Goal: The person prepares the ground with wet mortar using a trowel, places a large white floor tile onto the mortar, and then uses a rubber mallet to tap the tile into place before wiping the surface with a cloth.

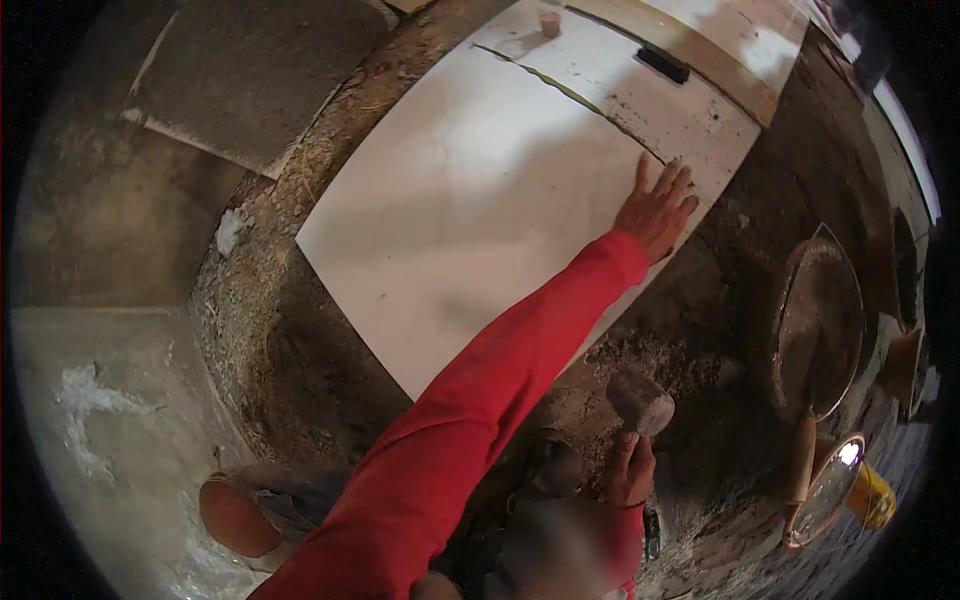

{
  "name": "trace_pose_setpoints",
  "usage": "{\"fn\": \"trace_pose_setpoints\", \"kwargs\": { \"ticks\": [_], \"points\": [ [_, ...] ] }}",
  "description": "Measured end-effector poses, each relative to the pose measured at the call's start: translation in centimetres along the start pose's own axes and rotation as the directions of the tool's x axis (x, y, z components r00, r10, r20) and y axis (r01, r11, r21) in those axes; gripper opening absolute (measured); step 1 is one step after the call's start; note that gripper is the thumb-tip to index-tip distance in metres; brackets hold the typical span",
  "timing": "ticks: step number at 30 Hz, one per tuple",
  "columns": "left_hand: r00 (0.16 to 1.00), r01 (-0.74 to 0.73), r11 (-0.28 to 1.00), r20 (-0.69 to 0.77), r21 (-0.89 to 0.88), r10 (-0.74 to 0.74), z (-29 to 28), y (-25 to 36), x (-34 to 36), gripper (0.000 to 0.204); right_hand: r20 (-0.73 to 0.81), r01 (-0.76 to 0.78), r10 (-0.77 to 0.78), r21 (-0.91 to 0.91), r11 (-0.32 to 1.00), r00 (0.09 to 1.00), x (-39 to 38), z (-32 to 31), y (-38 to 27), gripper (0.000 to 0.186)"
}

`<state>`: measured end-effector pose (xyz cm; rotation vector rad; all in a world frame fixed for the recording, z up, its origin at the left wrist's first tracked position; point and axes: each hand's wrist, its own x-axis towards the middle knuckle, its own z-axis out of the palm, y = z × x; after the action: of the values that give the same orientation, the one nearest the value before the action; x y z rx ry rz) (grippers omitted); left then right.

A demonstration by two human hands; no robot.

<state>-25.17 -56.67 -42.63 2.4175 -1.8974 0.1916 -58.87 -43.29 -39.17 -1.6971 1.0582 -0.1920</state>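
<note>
My left arm, in a red sleeve, reaches across a large white tile [440,220]. My left hand [657,208] lies flat with its fingers spread on the tile's far right part, beside the dark joint line that separates it from a second pale slab [590,60]. Lower down, close to my body, my right hand [630,470] is closed round a mallet [640,402] with a thick grey head. The mallet's head is held over the dark soil, apart from the tile. Most of its handle is hidden in my fingers.
A black block [662,66] and a small reddish cup-like piece [550,25] rest on the second slab, near a long board [690,45]. At right stand a round tub [850,300] with a wooden-handled tool [803,455], a bucket [835,490] and a yellow object [873,497]. Grey slabs [260,80] lie left.
</note>
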Motion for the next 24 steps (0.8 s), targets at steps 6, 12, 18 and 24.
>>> {"fn": "trace_pose_setpoints", "kwargs": {
  "ticks": [6, 12, 18, 24],
  "points": [
    [0.926, 0.330, 0.926, -0.129, -0.183, -0.355, 1.9, -8.5, -11.8, 0.050, 0.028, -0.054, 0.052, 0.098, 0.994, 0.998, -0.1, 0.1, 1.6, 0.027],
    [0.837, 0.541, 0.841, 0.081, 0.033, -0.541, 0.1, -18.5, -17.3, 0.052, 0.065, -0.062, 0.057, 0.083, 0.995, 0.996, -0.4, 1.8, 1.4, 0.030],
    [0.794, 0.607, 0.793, 0.071, -0.050, -0.603, 0.7, -24.2, -12.5, 0.052, 0.042, 0.013, -0.015, 0.031, 0.999, 0.999, -0.2, 4.5, 0.0, 0.033],
    [0.797, 0.593, 0.804, -0.116, -0.039, -0.593, 2.8, -31.0, -7.4, 0.047, 0.163, -0.119, 0.138, -0.121, 0.986, 0.977, -0.1, 4.1, -1.1, 0.034]
  ]
}}
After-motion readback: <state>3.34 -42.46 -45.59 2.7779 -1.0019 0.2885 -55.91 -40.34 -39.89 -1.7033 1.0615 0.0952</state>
